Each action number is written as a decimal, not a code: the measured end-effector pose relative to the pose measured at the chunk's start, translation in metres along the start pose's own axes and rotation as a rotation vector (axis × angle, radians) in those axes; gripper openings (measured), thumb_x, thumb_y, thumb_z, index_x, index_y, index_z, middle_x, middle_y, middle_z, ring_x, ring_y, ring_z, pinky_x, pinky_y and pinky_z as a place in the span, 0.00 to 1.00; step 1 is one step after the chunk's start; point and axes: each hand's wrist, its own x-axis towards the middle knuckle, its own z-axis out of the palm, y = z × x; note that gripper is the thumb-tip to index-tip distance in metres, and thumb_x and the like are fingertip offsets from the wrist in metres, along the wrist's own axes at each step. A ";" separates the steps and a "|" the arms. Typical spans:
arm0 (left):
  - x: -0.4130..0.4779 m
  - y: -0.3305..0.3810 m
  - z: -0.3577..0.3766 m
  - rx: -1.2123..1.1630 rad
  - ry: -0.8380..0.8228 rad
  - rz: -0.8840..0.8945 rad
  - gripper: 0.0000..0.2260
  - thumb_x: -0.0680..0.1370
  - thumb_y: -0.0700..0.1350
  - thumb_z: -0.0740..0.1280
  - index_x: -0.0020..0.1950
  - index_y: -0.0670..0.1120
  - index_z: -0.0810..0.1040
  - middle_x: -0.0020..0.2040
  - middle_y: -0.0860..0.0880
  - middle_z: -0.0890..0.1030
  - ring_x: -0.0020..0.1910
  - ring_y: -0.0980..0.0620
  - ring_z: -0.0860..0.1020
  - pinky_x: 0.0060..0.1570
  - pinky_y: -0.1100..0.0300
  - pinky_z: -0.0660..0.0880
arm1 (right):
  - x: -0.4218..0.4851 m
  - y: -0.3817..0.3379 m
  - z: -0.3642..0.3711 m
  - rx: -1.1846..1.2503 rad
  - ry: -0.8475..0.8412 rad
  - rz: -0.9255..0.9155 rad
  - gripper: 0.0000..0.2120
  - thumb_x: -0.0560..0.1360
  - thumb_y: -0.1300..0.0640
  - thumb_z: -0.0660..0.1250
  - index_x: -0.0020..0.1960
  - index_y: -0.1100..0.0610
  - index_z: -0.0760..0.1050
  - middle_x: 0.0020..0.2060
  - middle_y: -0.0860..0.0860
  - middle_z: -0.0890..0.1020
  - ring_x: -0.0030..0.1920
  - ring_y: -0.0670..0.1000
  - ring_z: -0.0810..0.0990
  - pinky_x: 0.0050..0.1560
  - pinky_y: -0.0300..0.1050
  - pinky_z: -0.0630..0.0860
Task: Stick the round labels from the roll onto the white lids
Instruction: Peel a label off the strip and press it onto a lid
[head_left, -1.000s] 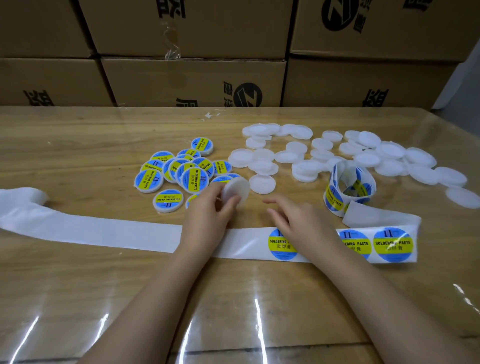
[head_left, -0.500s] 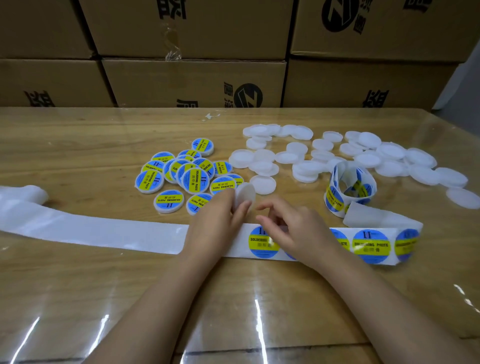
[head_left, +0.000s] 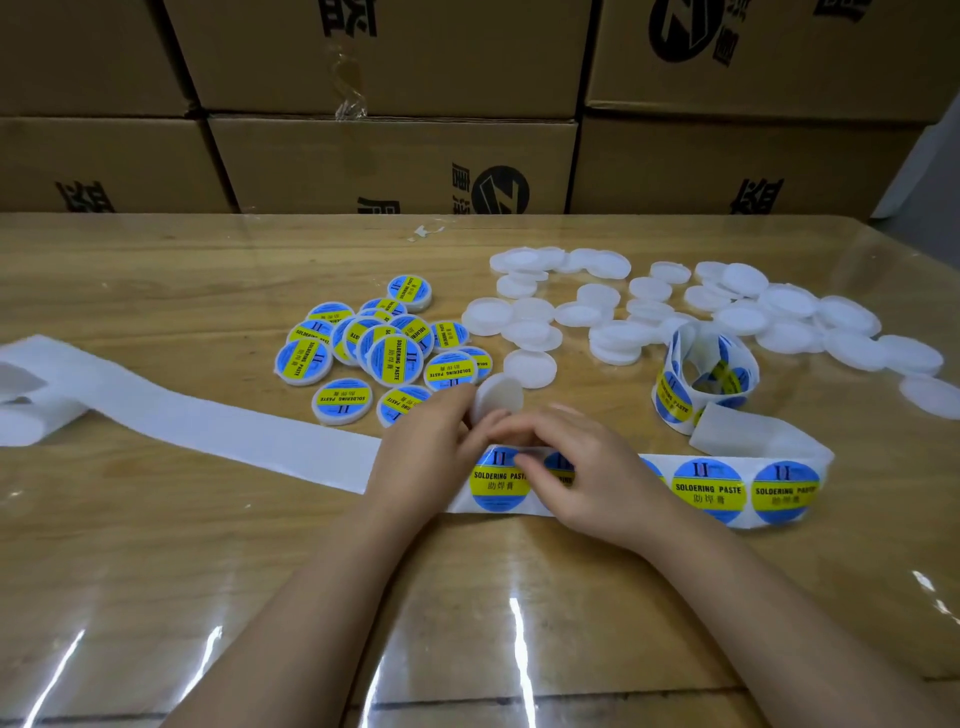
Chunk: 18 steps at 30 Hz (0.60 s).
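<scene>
My left hand (head_left: 421, 447) grips a bare white lid (head_left: 498, 397), tilted on edge just above the label strip (head_left: 709, 491). My right hand (head_left: 587, 467) lies on the strip, its curled fingers and thumb pinching at the top edge of the first blue-and-yellow round label (head_left: 493, 486). Further labels follow to the right, up to the loose roll (head_left: 701, 374). Several plain white lids (head_left: 789, 301) are scattered behind the roll. Several labelled lids (head_left: 395, 358) lie in a pile behind my left hand.
Empty white backing paper (head_left: 208, 421) trails left across the glossy wooden table (head_left: 156, 545) and curls at the left edge. Stacked cardboard boxes (head_left: 395, 161) wall off the far side of the table.
The label strip has been drawn leftwards, so the first label now lies between my hands. My left hand brought the lid down and right, close to my right hand's fingers.
</scene>
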 end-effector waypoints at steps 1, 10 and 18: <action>0.000 0.000 0.000 -0.070 0.000 0.006 0.15 0.76 0.56 0.62 0.33 0.56 0.61 0.28 0.54 0.69 0.30 0.59 0.69 0.28 0.64 0.62 | 0.000 0.000 0.001 -0.014 0.013 -0.027 0.16 0.72 0.68 0.65 0.55 0.53 0.78 0.47 0.37 0.77 0.47 0.46 0.75 0.49 0.42 0.72; 0.003 -0.001 0.001 -0.269 -0.142 0.000 0.10 0.76 0.43 0.66 0.38 0.57 0.72 0.32 0.55 0.74 0.31 0.58 0.70 0.33 0.58 0.67 | 0.004 0.004 0.002 -0.062 -0.036 -0.114 0.15 0.74 0.67 0.67 0.55 0.53 0.80 0.50 0.45 0.82 0.44 0.46 0.75 0.52 0.49 0.73; 0.003 -0.001 0.004 -0.133 -0.124 -0.013 0.14 0.76 0.45 0.66 0.34 0.53 0.64 0.29 0.53 0.68 0.29 0.56 0.66 0.31 0.60 0.62 | 0.002 0.001 0.003 0.020 0.065 -0.077 0.08 0.73 0.64 0.70 0.48 0.53 0.82 0.44 0.49 0.78 0.46 0.50 0.77 0.49 0.49 0.74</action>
